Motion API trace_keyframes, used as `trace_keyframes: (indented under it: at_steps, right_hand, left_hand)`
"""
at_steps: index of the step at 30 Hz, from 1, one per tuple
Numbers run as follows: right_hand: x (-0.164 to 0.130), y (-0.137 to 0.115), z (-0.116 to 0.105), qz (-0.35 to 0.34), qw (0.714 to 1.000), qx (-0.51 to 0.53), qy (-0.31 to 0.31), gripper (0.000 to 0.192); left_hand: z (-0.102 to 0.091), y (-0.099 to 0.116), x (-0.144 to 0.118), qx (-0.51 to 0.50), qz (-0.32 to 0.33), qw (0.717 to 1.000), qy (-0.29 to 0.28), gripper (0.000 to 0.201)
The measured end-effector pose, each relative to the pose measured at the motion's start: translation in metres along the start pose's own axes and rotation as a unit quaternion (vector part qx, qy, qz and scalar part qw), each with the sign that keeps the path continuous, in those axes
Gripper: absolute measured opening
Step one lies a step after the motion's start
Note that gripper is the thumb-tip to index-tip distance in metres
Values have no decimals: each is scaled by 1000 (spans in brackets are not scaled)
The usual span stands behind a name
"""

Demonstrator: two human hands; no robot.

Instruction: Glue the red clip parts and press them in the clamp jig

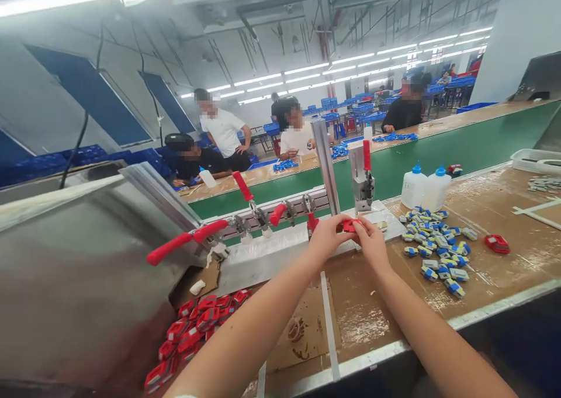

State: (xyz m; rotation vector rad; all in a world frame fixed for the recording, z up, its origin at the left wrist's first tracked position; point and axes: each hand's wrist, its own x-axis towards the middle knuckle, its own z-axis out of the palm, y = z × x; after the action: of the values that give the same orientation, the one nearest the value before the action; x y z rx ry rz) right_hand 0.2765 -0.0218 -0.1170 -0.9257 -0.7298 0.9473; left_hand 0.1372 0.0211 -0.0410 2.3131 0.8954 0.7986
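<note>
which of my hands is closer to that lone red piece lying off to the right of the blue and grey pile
Right. Your right hand is on the same side as the lone red piece, with the blue and grey pile between them. Your left hand sits farther left, beside the right.

Bright, evenly lit factory hall seen through a wide lens.
Ceiling tube lights [307, 71] glare white; edges bend and smear, shadows are faint, distant workers' faces blurred.

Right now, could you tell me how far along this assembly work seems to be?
Done, apparently: a heap of red pieces lies at lower left. In hand: both the left hand and right hand hold one red part at the clamp fixture. Left: many blue-and-white parts wait on the bench.
</note>
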Motion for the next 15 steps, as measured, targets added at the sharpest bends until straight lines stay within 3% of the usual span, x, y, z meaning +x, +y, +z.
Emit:
trace_keyframes:
  at_steps: [2,4,6,8,11,13,15]
  right_hand:
    - [13,-10,-22,-41,994,-99,19,73]
    - [31,-35,-38,-127,969,-206,60,67]
    - [56,-73,-39,-226,938,-248,90,60]
    - [87,-114,-22,-302,922,-229,74,56]
    - [131,-162,19,-293,935,-199,17,54]
    - [146,-177,38,-240,958,-159,-9,57]
    - [144,-180,43,-200,974,-98,-32,64]
  left_hand:
    - [19,-7,18,-42,-47,998,-23,30]
    - [37,-13,37,-29,-89,995,-28,33]
    - [53,-18,57,-3,-115,993,-15,33]
    - [67,-22,74,9,-129,992,3,34]
    - [80,-27,92,18,-151,988,23,38]
    - [85,-30,98,18,-157,987,25,38]
    - [87,-32,100,15,-155,988,22,40]
